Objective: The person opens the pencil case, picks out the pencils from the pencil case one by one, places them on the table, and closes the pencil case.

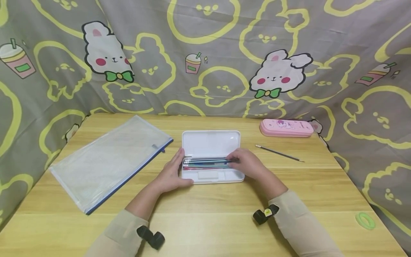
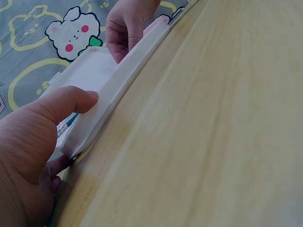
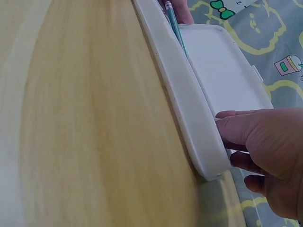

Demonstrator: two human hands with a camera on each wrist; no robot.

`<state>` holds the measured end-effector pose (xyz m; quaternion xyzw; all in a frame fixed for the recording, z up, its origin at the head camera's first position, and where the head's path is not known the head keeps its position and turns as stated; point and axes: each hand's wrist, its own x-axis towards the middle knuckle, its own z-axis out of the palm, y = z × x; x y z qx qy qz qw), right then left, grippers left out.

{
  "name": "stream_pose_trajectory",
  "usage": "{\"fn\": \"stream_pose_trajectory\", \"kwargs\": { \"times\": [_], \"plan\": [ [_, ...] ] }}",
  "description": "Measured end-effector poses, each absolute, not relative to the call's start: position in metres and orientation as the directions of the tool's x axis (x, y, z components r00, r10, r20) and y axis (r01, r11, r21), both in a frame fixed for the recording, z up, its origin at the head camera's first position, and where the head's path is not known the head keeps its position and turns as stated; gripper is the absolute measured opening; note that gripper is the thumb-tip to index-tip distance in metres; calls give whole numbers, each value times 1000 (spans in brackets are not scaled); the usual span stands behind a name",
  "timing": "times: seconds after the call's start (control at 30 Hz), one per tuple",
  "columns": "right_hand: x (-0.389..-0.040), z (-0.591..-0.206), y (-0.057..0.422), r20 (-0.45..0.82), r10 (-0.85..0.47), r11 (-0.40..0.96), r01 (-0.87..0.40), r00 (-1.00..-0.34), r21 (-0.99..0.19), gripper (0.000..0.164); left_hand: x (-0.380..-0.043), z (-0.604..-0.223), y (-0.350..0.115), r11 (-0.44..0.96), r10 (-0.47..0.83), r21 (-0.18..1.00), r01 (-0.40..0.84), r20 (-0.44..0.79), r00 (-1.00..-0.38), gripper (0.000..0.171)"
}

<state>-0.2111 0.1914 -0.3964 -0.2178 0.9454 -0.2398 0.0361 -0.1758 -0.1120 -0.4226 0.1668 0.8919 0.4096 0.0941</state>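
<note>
An open white pencil case (image 1: 211, 142) lies on the table, its lid tipped back. Several pencils (image 1: 207, 162) lie side by side inside it, behind a white eraser (image 1: 208, 175) in the front compartment. My left hand (image 1: 170, 175) grips the case's left end, the thumb (image 2: 85, 100) over the front wall and the fingers around the side. At the right end my right hand (image 1: 248, 164) reaches into the case, its curled fingers pinching a pencil by its right end. The case wall hides those fingertips in the right wrist view.
A clear zip pouch (image 1: 112, 160) with a blue zip edge lies on the left. One loose pencil (image 1: 279, 153) lies right of the case, before a closed pink pencil case (image 1: 286, 128). A green ring (image 1: 365, 221) is near the right edge. Patterned cloth (image 1: 218, 46) hangs behind.
</note>
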Motion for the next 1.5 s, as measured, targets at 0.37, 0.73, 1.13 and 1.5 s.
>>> {"fn": "stream_pose_trajectory", "kwargs": {
  "times": [0.37, 0.73, 1.13, 1.5],
  "plan": [
    [-214, -396, 190, -17, -439, 796, -379, -899, -473, 16, -175, -423, -112, 603, 377, 766, 221, -30, -926, 120],
    [-211, -398, 193, 18, -472, 769, -421, -882, -481, 18, -175, -423, -112, 605, 379, 765, 221, -32, -925, 120],
    [-202, -395, 223, 58, -391, 689, -335, -918, -642, 21, -174, -423, -111, 607, 373, 763, 223, -26, -927, 120],
    [-178, -389, 302, 109, -222, 784, -244, -969, -571, 24, -174, -422, -112, 606, 372, 764, 223, -24, -928, 121]
  ]
}}
